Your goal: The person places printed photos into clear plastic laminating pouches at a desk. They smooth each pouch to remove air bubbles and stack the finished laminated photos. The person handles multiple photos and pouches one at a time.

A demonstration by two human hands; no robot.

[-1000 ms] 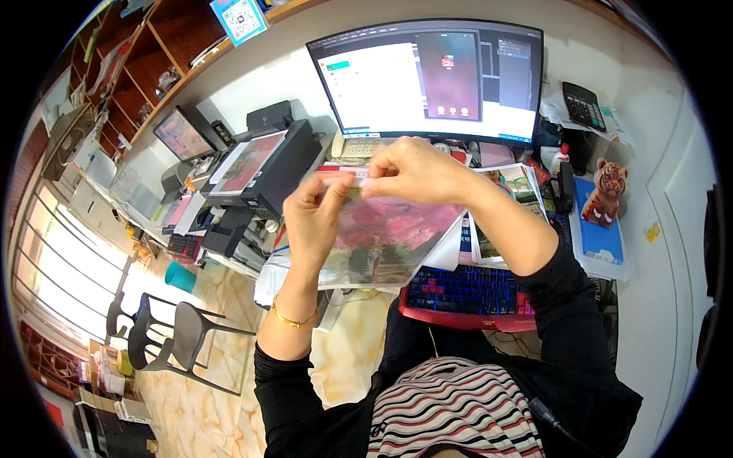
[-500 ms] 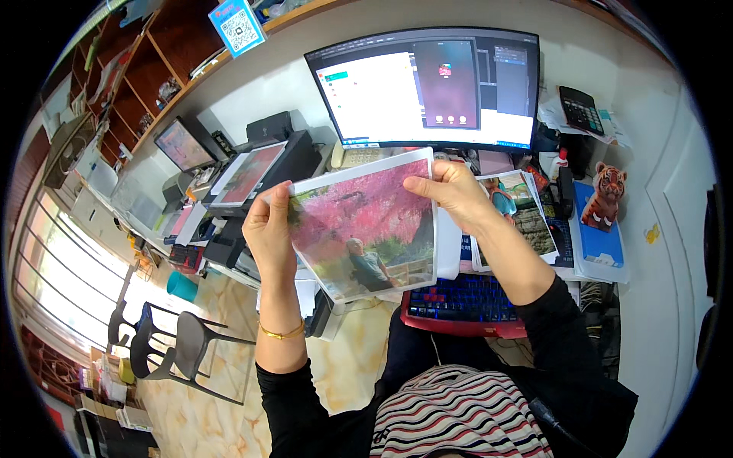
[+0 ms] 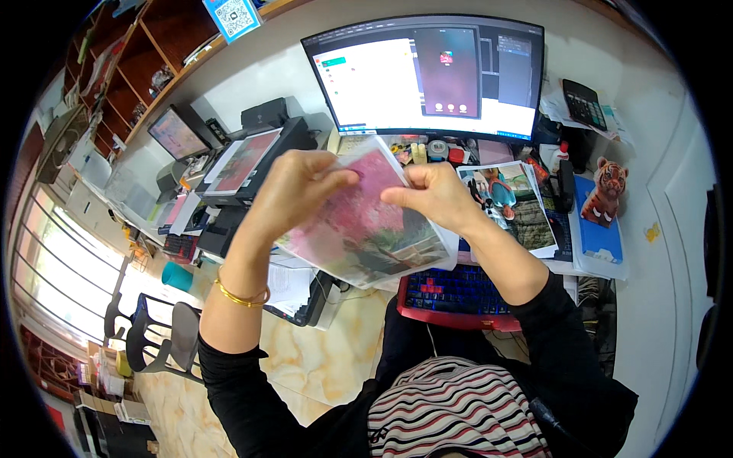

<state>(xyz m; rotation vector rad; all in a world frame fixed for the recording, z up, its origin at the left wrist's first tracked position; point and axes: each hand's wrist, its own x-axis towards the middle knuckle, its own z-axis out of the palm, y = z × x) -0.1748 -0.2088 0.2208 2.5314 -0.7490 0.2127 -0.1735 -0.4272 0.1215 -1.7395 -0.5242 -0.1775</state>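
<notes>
A large photo print (image 3: 370, 217) with pink blossom and a white border is held up in front of me, tilted and slightly blurred. My left hand (image 3: 298, 191) grips its upper left part, thumb on the picture side. At the upper right edge my right hand (image 3: 439, 195) pinches it, thumb also on the front. The fingers behind the print are hidden. To the right of my right hand lies a stack of photo prints (image 3: 523, 206), the top one showing people and rocks.
A lit keyboard (image 3: 458, 294) with a red edge sits before me, under a wide monitor (image 3: 382, 84). On the left stands a black printer (image 3: 286, 149) with a print on it. At the right are a tiger figurine (image 3: 607, 191), a blue box (image 3: 599, 237) and a calculator (image 3: 584, 103).
My left hand has moved up and inward along the print, closer to my right hand. The print has turned and bends slightly. More of the photo stack shows.
</notes>
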